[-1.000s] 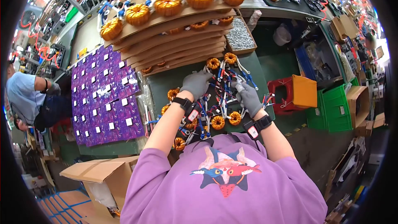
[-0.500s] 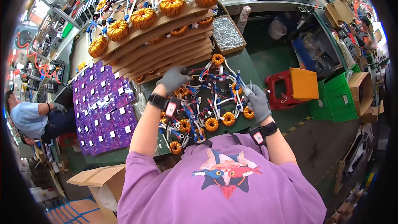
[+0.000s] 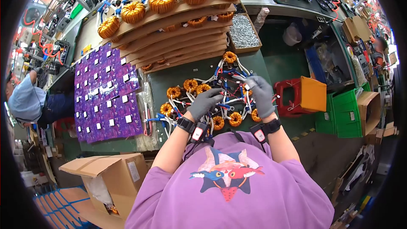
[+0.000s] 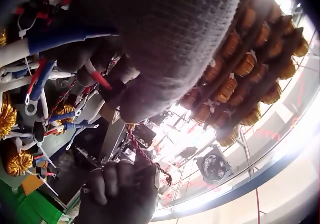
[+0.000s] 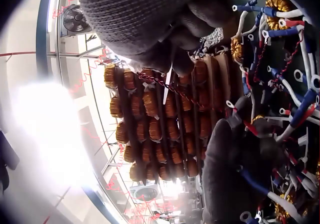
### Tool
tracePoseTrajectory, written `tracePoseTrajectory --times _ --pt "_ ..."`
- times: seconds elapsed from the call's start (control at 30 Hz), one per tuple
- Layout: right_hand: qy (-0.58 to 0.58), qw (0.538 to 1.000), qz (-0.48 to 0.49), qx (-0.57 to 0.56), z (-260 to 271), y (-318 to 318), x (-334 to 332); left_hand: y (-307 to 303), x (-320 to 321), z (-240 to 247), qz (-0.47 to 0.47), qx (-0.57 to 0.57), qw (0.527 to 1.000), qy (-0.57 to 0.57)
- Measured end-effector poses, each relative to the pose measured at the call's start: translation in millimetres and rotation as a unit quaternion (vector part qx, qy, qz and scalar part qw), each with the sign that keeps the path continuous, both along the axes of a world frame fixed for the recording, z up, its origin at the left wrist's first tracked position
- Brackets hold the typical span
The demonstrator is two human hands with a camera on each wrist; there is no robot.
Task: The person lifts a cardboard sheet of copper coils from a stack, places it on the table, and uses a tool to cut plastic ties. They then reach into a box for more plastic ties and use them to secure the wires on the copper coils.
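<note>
Grey-gloved, the left hand (image 3: pixel 204 104) is over a cluster of copper-coloured coils (image 3: pixel 218 123) with white, blue and red leads. Its fingers pinch a red lead (image 4: pixel 100 79), with a twisted red-black wire (image 4: pixel 142 151) running from near them toward the other hand. The right hand (image 3: pixel 261 95), at the cluster's right side, has curled fingers that pinch the twisted wire (image 5: pixel 175 90); a thin white strip (image 5: pixel 167 88) sticks out beneath them. In the right wrist view the left hand (image 5: pixel 225 159) is beside the red lead's ring terminal. The gloves partly hide the exact grip.
Stacked cardboard layers of coils (image 3: pixel 169 38) stand behind the cluster, beside a box of small metal parts (image 3: pixel 244 34). Purple sheets with white squares (image 3: pixel 108 89) lie left. A red stool (image 3: pixel 288 97) and green crates (image 3: pixel 345 112) are right; another person (image 3: pixel 29 99) is far left.
The left hand went left toward the stack, then came back right and down over the cluster beside the right hand. The right hand stays at the cluster's right side.
</note>
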State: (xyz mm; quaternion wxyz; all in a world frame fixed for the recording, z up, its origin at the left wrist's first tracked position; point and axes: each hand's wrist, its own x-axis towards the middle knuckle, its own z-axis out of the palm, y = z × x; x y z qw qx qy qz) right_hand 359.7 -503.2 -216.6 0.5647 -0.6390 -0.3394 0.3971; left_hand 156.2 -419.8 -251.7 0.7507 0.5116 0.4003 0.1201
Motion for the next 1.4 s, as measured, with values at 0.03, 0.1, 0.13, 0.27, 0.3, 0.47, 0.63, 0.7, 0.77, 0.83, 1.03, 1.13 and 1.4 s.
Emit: tracePoseTrajectory --times 0.03,0.1,0.13,0.27,0.3,0.47,0.63,0.7,0.77,0.83,1.03,1.13,1.4 --pt "-0.007 0.998 -0.046 0.053 1.5 0.6 4.0 -1.7 1.1 0.9 -0.001 0.033 0.999 0.025" --pt "0.018 0.996 -0.063 0.058 8.9 -1.1 10.7 -8.9 5.3 -21.0 0.026 0.104 0.994 0.028" --pt "0.043 0.994 -0.082 0.064 15.7 -3.0 12.9 -11.2 8.3 -21.5 0.052 0.176 0.983 0.03" --pt "-0.1 0.989 0.1 -0.045 6.1 -7.5 1.4 -13.0 14.2 -24.0 0.022 0.215 0.97 0.112" --pt "-0.11 0.985 0.108 -0.076 -1.6 -7.6 -1.5 -9.0 10.9 -32.7 -0.004 0.238 0.97 0.051" --pt "-0.08 0.988 0.076 -0.108 -17.3 -11.2 -12.7 1.1 7.1 -2.7 -0.041 0.009 0.999 0.026" --pt "-0.095 0.985 0.083 -0.121 -21.2 -9.3 -8.4 -10.2 20.2 -6.9 -0.012 0.188 0.977 0.1" --pt "-0.13 0.981 0.078 -0.123 -26.3 -6.8 -9.2 -12.1 20.2 -15.2 0.0 0.218 0.97 0.105" --pt "-0.132 0.982 0.08 -0.112 -30.8 -4.7 -9.8 -13.5 18.9 -19.4 0.004 0.266 0.959 0.101" --pt "-0.134 0.982 0.084 -0.101 -32.2 -3.2 -10.5 -14.4 18.0 -25.4 0.018 0.234 0.968 0.083" --pt "-0.118 0.984 0.091 -0.098 -26.0 2.1 -9.6 -19.0 19.4 -32.7 0.047 0.177 0.982 0.047" --pt "-0.121 0.986 0.041 -0.103 -30.5 4.3 -11.2 -18.2 21.9 -31.8 0.027 0.226 0.971 0.074" --pt "-0.167 0.974 0.088 -0.126 -29.9 1.1 -0.9 -19.1 21.3 -43.8 0.033 0.233 0.962 0.136"
